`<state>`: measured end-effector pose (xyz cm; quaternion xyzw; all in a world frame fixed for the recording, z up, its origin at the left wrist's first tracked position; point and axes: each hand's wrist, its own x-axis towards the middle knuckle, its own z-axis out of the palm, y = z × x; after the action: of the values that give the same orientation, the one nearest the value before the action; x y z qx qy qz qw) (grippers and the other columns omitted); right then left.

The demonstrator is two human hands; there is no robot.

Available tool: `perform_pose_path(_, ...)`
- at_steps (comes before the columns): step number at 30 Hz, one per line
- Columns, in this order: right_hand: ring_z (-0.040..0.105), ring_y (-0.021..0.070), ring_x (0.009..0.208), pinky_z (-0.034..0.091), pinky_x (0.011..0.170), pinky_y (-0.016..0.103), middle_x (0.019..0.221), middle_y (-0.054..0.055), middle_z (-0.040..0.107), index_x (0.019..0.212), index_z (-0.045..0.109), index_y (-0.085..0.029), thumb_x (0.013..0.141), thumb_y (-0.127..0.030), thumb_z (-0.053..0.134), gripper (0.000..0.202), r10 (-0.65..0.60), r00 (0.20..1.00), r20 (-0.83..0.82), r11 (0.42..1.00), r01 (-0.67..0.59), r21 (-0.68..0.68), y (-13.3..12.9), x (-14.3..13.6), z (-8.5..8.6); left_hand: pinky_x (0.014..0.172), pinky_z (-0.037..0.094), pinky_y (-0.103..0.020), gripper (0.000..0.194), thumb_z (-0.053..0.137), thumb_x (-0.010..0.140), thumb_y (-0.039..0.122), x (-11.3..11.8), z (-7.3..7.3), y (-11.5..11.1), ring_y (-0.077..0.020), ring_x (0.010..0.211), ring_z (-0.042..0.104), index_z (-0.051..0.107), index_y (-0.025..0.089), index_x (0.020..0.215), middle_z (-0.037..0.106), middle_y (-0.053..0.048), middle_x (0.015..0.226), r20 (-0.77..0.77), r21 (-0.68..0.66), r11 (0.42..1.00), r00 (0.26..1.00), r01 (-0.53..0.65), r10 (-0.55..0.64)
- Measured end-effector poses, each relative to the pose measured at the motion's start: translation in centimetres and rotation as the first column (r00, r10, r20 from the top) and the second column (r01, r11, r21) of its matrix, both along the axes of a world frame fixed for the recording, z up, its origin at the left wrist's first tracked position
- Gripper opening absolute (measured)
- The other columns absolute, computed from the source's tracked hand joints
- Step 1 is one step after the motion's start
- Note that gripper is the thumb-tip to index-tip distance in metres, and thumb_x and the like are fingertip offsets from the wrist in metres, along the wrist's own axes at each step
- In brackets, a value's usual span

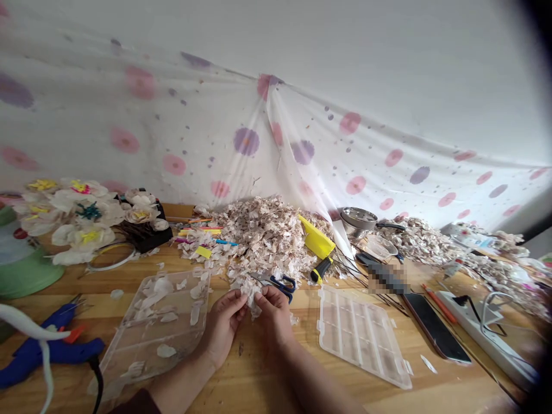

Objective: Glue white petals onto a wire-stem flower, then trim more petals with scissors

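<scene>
Between my two hands is a small crumpled clump of pale papery flakes (250, 294), low in the middle of the view. My left hand (225, 323) pinches its left side with thumb and fingers. On the other side, my right hand (276, 315) is closed on it in the same way. Scissors (282, 283) with dark blue handles lie just beyond my right fingers. A large heap of similar flakes (263, 236) rises behind them. Left of my left hand, loose flakes lie on a clear plastic sheet or lid (125, 339).
A clear compartment box (362, 333) and a phone (435, 328) lie right, beside a white power strip (487, 339). A blue glue gun (56, 351) lies left, below pale handmade flowers (86, 213). A yellow-handled tool (321, 269) and metal bowls (357, 221) stand farther back.
</scene>
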<state>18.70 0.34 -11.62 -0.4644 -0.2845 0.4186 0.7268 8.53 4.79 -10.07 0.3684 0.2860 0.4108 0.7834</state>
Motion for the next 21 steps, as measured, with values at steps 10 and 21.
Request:
perform_pose_path(10,0.041,0.01,0.048,0.032,0.052,0.024,0.053,-0.004,0.052,0.061,0.054,-0.019,0.063,-0.042,0.076,0.032,-0.018,0.999,0.05,1.0,0.018,-0.002,0.02,0.12,0.05,0.049,0.034,-0.019,0.023,0.083,0.058,0.027,-0.03,-0.2,0.0,-0.0078,0.051,0.044,0.066,0.014,0.064,0.055,0.004,0.057,0.034,0.0,1.0,0.999,0.004,-0.004)
perform_pose_path(21,0.046,0.0145,0.053,0.039,0.055,0.027,0.056,-0.001,0.05,0.062,0.044,-0.022,0.077,-0.057,0.053,0.039,0.025,0.919,0.393,0.998,-0.003,-0.055,0.06,0.7,0.38,0.048,0.034,-0.019,0.025,0.084,0.055,0.027,0.09,-0.09,0.02,-0.0074,0.051,0.044,0.063,0.014,0.06,0.055,0.005,0.056,0.04,-0.015,0.999,0.999,-0.032,0.033)
